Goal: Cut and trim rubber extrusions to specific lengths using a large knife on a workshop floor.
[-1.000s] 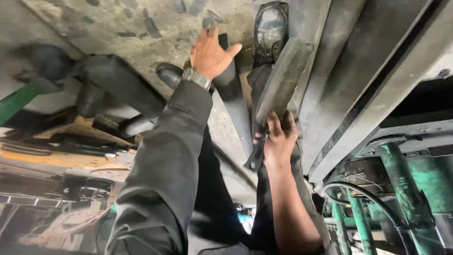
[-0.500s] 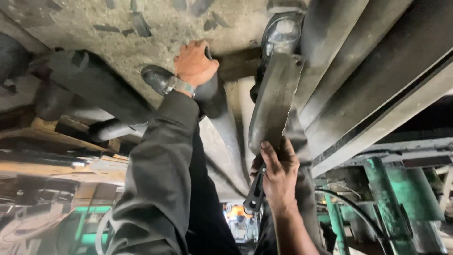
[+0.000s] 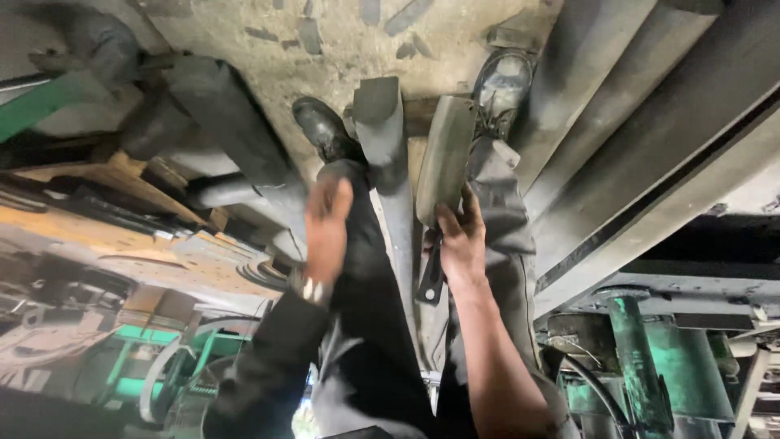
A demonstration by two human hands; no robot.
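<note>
Fingers of right hand [image 3: 461, 236] clasp grey metal bar [image 3: 443, 162] and wrench [image 3: 431, 276]; left hand [image 3: 327, 228] hangs spread, blurred.

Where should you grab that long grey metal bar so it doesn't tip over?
Probably near its lower end, from the right side, where the right hand already wraps it. The metal bar stands on end between the two boots, narrow enough there for fingers to close around; the left hand is off it.

Left hand [image 3: 327, 232] left the grey upright beam [image 3: 382, 146] it had gripped near 12 o'clock and dropped toward 6, now blurred, open, over the dark trouser leg. Right hand [image 3: 461, 244] kept the flat metal bar [image 3: 443, 158] and wrench [image 3: 431, 276], bar swung upright toward 12.
</note>
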